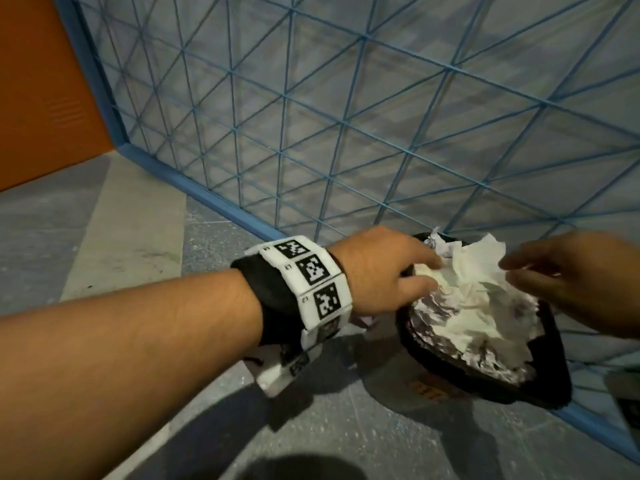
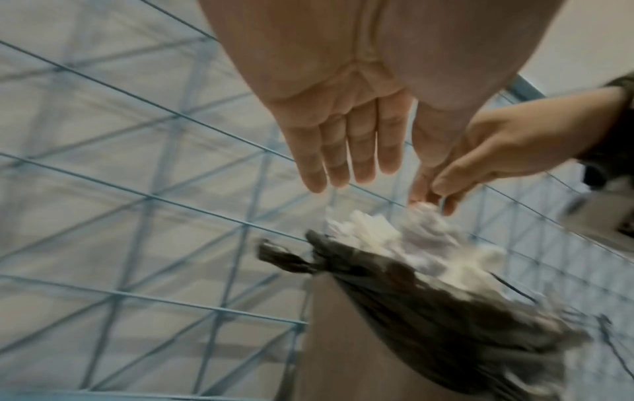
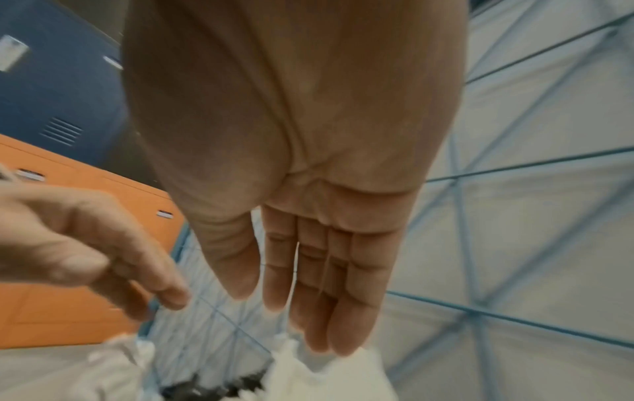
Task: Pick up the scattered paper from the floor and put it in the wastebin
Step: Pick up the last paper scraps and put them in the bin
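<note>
A wastebin (image 1: pixel 547 386) with a black liner stands on the floor against the fence, heaped over its rim with crumpled white paper (image 1: pixel 478 306). My left hand (image 1: pixel 434 273) hovers at the heap's left edge with fingertips at the paper. My right hand (image 1: pixel 510 271) hovers at the heap's right side. In the left wrist view my left hand (image 2: pixel 377 187) has straight fingers just above the paper (image 2: pixel 394 236) and holds nothing. In the right wrist view my right hand (image 3: pixel 284 320) is also flat and empty over the paper (image 3: pixel 326 374).
A blue wire-grid fence (image 1: pixel 346 116) runs right behind the bin. An orange locker (image 1: pixel 41 98) stands at the far left. Grey floor (image 1: pixel 138 237) spreads left and in front. A pale scrap (image 1: pixel 367 320) shows below my left wrist. A grey object (image 1: pixel 623 400) sits at the right edge.
</note>
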`<state>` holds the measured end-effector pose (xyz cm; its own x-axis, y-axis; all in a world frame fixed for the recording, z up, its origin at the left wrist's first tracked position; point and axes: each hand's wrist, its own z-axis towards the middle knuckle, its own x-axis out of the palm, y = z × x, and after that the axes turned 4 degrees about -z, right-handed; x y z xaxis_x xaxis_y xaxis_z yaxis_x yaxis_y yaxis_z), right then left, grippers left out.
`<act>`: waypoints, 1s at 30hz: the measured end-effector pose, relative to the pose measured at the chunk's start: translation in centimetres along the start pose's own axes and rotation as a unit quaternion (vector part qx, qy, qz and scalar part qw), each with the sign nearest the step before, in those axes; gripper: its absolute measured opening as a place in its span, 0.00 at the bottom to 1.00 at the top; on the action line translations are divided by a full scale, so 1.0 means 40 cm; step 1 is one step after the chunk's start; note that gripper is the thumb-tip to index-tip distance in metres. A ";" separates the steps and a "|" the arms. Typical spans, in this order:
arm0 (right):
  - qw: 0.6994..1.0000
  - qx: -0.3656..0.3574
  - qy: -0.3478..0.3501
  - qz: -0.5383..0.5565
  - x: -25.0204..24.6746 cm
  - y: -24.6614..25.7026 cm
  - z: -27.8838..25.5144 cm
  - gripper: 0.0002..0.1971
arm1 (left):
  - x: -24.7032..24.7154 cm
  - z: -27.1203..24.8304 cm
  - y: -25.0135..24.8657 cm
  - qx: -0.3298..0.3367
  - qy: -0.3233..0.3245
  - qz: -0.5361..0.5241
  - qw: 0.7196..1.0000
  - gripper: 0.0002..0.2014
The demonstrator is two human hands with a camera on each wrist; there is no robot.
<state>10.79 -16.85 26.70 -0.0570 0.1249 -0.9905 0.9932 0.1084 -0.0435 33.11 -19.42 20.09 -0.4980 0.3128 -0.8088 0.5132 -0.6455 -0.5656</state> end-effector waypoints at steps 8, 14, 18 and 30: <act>0.984 -0.173 0.022 0.034 0.080 0.400 0.083 0.13 | -0.119 -0.179 0.341 -0.239 -0.059 0.043 0.968 0.15; 0.967 -0.168 0.189 0.022 0.393 0.572 0.234 0.14 | 0.041 -0.243 0.600 -0.333 0.122 0.131 0.926 0.26; 0.968 -0.099 0.219 0.071 0.534 0.635 0.292 0.17 | 0.151 -0.211 0.679 -0.343 0.181 0.137 0.912 0.31; 0.952 0.004 0.157 0.262 0.725 0.765 0.399 0.22 | 0.195 -0.295 0.732 -0.416 0.075 0.020 0.906 0.14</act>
<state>41.15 -25.64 -5.42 0.4206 0.4490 -0.7883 0.8940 -0.0570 0.4445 52.49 -27.65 -4.68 -0.3984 0.4323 -0.8090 0.9094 0.0710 -0.4099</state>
